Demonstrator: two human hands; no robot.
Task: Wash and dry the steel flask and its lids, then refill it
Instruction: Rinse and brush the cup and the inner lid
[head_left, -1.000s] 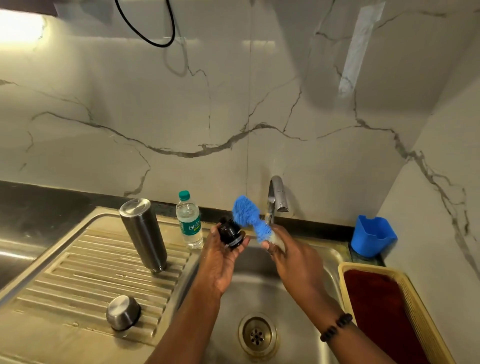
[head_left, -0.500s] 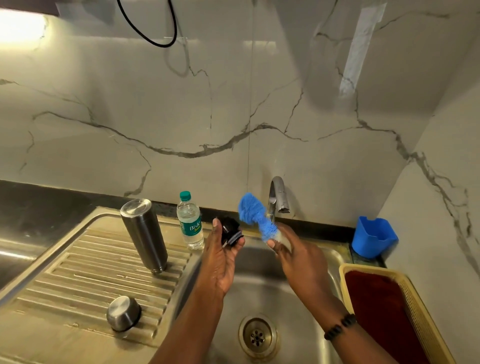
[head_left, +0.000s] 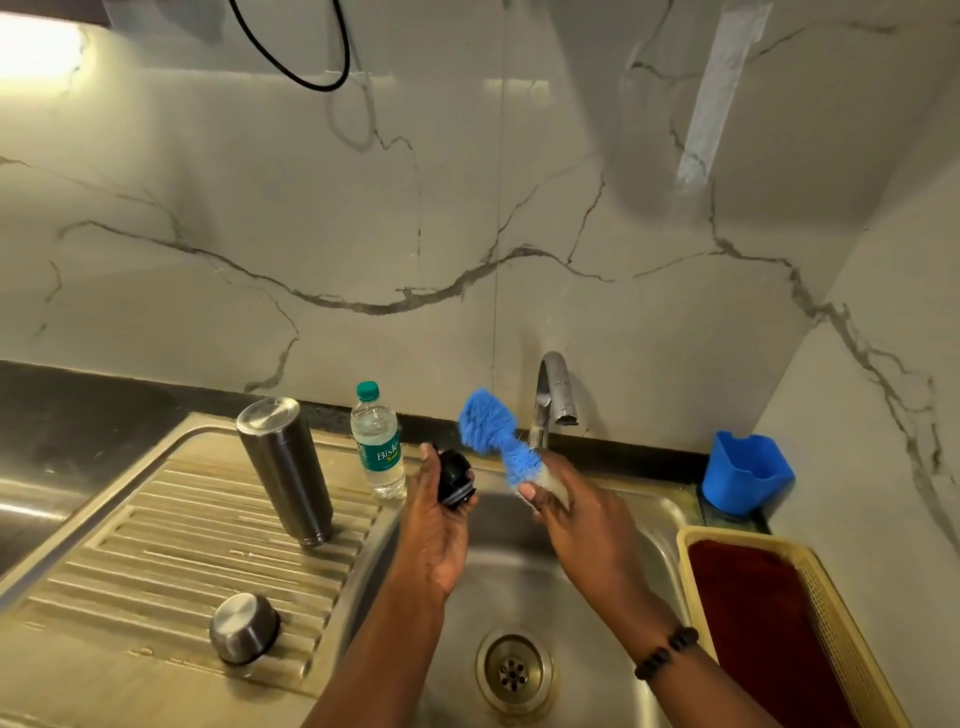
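Note:
My left hand (head_left: 435, 525) holds a black inner lid (head_left: 454, 478) over the sink basin (head_left: 524, 587). In my right hand (head_left: 582, 525) is a blue bottle brush (head_left: 493, 431), its bristle head raised up and just right of the lid, apart from it. The steel flask (head_left: 285, 467) stands upside down on the ribbed drainboard (head_left: 171, 566). A steel cap (head_left: 243, 627) rests upside down nearer the front of the drainboard.
A small plastic water bottle (head_left: 378, 441) stands behind the drainboard. The tap (head_left: 555, 395) is above the basin, with no water visible. A blue plastic holder (head_left: 744, 474) sits at the back right, and a yellow basket with a dark red cloth (head_left: 769, 623) on the right.
The brush head has lifted off the black lid and moved slightly right and up. My left hand has turned the lid a little.

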